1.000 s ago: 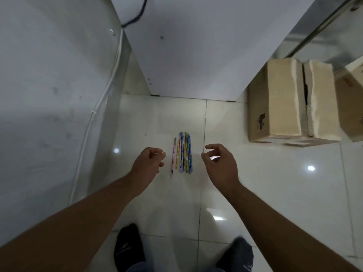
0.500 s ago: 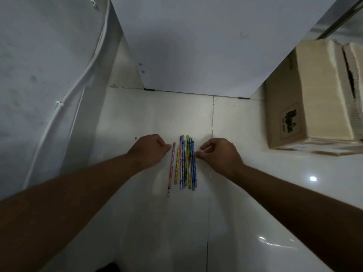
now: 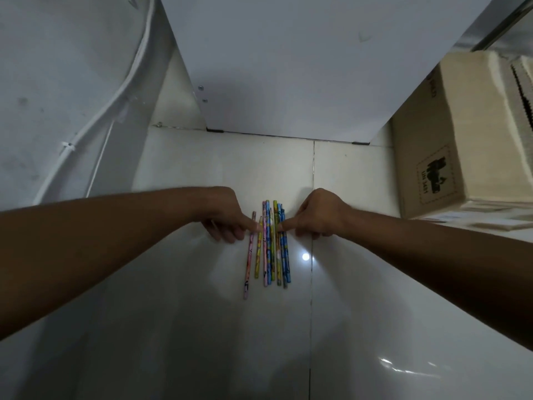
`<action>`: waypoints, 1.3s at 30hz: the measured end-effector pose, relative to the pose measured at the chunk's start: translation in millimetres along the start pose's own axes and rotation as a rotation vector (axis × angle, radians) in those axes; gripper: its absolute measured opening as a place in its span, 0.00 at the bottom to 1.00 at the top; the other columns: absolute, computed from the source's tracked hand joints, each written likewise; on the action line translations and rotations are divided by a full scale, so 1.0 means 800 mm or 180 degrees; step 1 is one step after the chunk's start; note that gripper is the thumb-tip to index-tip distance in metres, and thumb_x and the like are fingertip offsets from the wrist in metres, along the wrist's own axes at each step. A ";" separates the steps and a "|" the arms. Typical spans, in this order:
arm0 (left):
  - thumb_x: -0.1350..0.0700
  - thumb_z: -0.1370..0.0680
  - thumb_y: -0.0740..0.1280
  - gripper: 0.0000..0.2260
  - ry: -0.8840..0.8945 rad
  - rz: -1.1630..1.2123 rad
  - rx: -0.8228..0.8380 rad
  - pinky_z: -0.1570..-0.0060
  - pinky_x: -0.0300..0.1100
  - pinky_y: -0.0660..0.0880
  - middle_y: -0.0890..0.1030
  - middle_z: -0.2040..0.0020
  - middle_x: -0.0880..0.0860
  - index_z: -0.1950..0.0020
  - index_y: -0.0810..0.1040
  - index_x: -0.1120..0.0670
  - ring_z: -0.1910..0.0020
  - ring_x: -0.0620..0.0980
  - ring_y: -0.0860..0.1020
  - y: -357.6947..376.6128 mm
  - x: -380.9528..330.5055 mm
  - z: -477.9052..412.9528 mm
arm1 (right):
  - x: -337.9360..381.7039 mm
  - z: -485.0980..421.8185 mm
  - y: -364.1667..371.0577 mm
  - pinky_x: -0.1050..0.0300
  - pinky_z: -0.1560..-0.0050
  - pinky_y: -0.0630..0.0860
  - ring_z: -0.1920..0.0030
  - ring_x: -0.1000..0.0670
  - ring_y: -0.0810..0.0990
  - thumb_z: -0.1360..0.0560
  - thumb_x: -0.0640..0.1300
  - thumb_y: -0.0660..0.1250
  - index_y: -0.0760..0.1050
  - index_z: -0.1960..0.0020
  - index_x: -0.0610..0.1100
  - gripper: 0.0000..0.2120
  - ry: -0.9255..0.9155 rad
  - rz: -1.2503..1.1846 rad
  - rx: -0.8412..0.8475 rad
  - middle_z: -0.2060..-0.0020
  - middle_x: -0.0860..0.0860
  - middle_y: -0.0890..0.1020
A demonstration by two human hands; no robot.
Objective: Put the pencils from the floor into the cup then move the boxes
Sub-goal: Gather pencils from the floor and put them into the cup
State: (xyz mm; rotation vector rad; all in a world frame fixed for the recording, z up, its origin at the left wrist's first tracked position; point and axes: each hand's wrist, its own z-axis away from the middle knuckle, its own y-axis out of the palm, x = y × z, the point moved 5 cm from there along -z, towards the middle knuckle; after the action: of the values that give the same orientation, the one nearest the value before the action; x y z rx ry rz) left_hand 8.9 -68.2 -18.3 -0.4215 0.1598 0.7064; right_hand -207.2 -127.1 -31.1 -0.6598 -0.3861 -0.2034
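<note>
Seen from above by the person bending over a glossy white tiled floor (image 3: 375, 313). Two bare forearms come in from 8 and 4 o'clock and meet near the centre.

The left hand (image 3: 223, 216) and right hand (image 3: 320, 215) sit at 9 and 3 o'clock of a row of thin pencils with bright patterned wrappers (image 3: 269, 246), pink, yellow, blue and green. The pencils lie flat, side by side, running from 6 to 12 o'clock, touching or nearly so. Each hand lays one outstretched fingertip on the far part of the row from its own side, the left finger (image 3: 253, 226) on the pink and yellow pencils, and the other fingers are curled under. This looks like squeezing the row together to gather it in one go. Whether either hand already pinches a pencil cannot be told. No cup is in view.

At 12 o'clock a plain white upright panel (image 3: 288, 67) stands on the floor. At 2 o'clock sits a tan cardboard box (image 3: 461, 125), one of those to move later. Its side bears a black stamped mark in a dashed frame, with lettering too blurred to read.
</note>
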 end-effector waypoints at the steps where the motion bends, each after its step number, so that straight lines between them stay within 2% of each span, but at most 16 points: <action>1: 0.38 0.31 0.80 0.26 0.0013 0.0012 -0.0043 0.50 0.48 0.86 0.89 0.57 0.51 0.48 0.87 0.60 0.55 0.48 0.88 0.006 0.000 -0.002 | 0.003 0.002 0.003 0.58 0.67 0.81 0.71 0.55 0.85 0.40 0.67 0.84 0.87 0.61 0.45 0.26 -0.0014 0.0018 -0.0016 0.69 0.55 0.87; 3: 0.39 0.32 0.82 0.25 0.0062 0.0010 -0.0183 0.50 0.49 0.86 0.89 0.58 0.52 0.50 0.88 0.60 0.56 0.49 0.89 0.014 0.001 -0.009 | 0.008 0.003 0.012 0.54 0.60 0.86 0.68 0.53 0.86 0.38 0.64 0.84 0.88 0.59 0.44 0.23 -0.0054 0.0015 -0.0015 0.68 0.54 0.87; 5: 0.41 0.32 0.83 0.23 0.0117 0.0051 -0.0265 0.50 0.49 0.86 0.89 0.59 0.52 0.52 0.88 0.60 0.56 0.49 0.89 0.018 0.003 -0.014 | 0.013 0.005 0.020 0.52 0.58 0.87 0.68 0.52 0.86 0.36 0.60 0.85 0.88 0.58 0.43 0.21 -0.0102 -0.0052 -0.0020 0.66 0.52 0.88; 10: 0.51 0.34 0.86 0.18 0.0280 0.0637 -0.0455 0.56 0.48 0.86 0.88 0.62 0.53 0.53 0.88 0.61 0.61 0.48 0.88 0.020 0.005 -0.020 | 0.018 0.003 0.027 0.58 0.68 0.80 0.74 0.54 0.82 0.33 0.55 0.85 0.88 0.57 0.41 0.18 -0.0056 -0.0263 -0.0037 0.67 0.50 0.88; 12: 0.54 0.35 0.86 0.15 0.0350 0.0805 -0.0595 0.57 0.49 0.86 0.88 0.64 0.54 0.56 0.88 0.60 0.62 0.49 0.88 0.024 0.008 -0.021 | 0.020 0.002 0.031 0.59 0.69 0.80 0.74 0.54 0.83 0.33 0.54 0.85 0.88 0.57 0.41 0.17 -0.0038 -0.0289 -0.0028 0.67 0.50 0.88; 16: 0.58 0.32 0.82 0.07 0.0489 0.1242 -0.0767 0.57 0.51 0.87 0.88 0.64 0.57 0.58 0.89 0.59 0.59 0.55 0.89 0.034 0.016 -0.021 | 0.020 -0.002 0.034 0.60 0.69 0.80 0.70 0.52 0.85 0.31 0.51 0.83 0.87 0.59 0.40 0.14 -0.0089 -0.0430 0.0048 0.69 0.49 0.87; 20: 0.59 0.29 0.79 0.06 0.0557 0.1369 -0.0864 0.55 0.56 0.86 0.87 0.63 0.58 0.57 0.88 0.61 0.62 0.53 0.88 0.040 0.012 -0.018 | 0.016 -0.003 0.034 0.57 0.66 0.84 0.69 0.50 0.87 0.26 0.47 0.78 0.85 0.58 0.38 0.12 -0.0100 -0.0720 0.0144 0.68 0.47 0.87; 24: 0.49 0.33 0.84 0.17 0.0490 0.1218 -0.0966 0.61 0.53 0.87 0.87 0.66 0.56 0.56 0.86 0.60 0.65 0.53 0.88 0.040 0.003 -0.012 | 0.014 0.001 0.031 0.57 0.66 0.83 0.66 0.46 0.89 0.21 0.47 0.70 0.83 0.54 0.36 0.13 -0.0126 -0.0883 0.0256 0.67 0.43 0.87; 27: 0.43 0.37 0.85 0.22 0.0523 0.0909 -0.1005 0.64 0.52 0.86 0.86 0.69 0.54 0.57 0.86 0.59 0.68 0.52 0.87 0.043 -0.003 -0.011 | 0.013 0.002 0.032 0.58 0.70 0.80 0.70 0.46 0.86 0.17 0.49 0.63 0.79 0.53 0.38 0.15 -0.0156 -0.1006 0.0288 0.70 0.44 0.86; 30: 0.44 0.36 0.85 0.21 0.0687 0.0689 -0.1202 0.67 0.51 0.86 0.85 0.71 0.52 0.58 0.84 0.58 0.69 0.54 0.87 0.048 -0.004 -0.011 | 0.009 0.002 0.030 0.61 0.75 0.74 0.77 0.50 0.79 0.17 0.49 0.59 0.74 0.57 0.40 0.15 -0.0228 -0.1022 0.0161 0.72 0.47 0.81; 33: 0.48 0.34 0.82 0.16 0.0855 0.0509 -0.1353 0.68 0.49 0.85 0.85 0.71 0.52 0.61 0.84 0.59 0.68 0.55 0.86 0.050 -0.008 -0.010 | 0.007 0.006 0.028 0.64 0.75 0.68 0.78 0.52 0.71 0.17 0.47 0.57 0.72 0.60 0.44 0.15 -0.0268 -0.1161 0.0140 0.75 0.50 0.79; 36: 0.48 0.34 0.80 0.13 0.0909 0.0352 -0.1475 0.64 0.47 0.84 0.85 0.71 0.52 0.63 0.85 0.57 0.71 0.51 0.85 0.047 -0.011 -0.009 | 0.003 0.007 0.022 0.60 0.70 0.70 0.77 0.54 0.72 0.17 0.50 0.58 0.72 0.67 0.45 0.20 -0.0360 -0.0952 -0.0022 0.76 0.51 0.78; 39: 0.48 0.35 0.79 0.14 0.1018 0.0071 -0.1688 0.59 0.49 0.83 0.85 0.67 0.53 0.63 0.84 0.57 0.65 0.52 0.84 0.045 -0.013 -0.005 | -0.009 -0.001 0.017 0.62 0.70 0.73 0.75 0.54 0.76 0.20 0.56 0.69 0.76 0.65 0.44 0.20 -0.0295 -0.0714 -0.0219 0.74 0.51 0.79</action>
State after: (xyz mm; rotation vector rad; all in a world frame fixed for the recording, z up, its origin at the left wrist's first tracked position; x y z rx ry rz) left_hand -22.7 -51.3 -30.4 -1.0429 0.2798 0.6962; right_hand -209.2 -116.2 -42.0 -0.6950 -0.5445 -0.4020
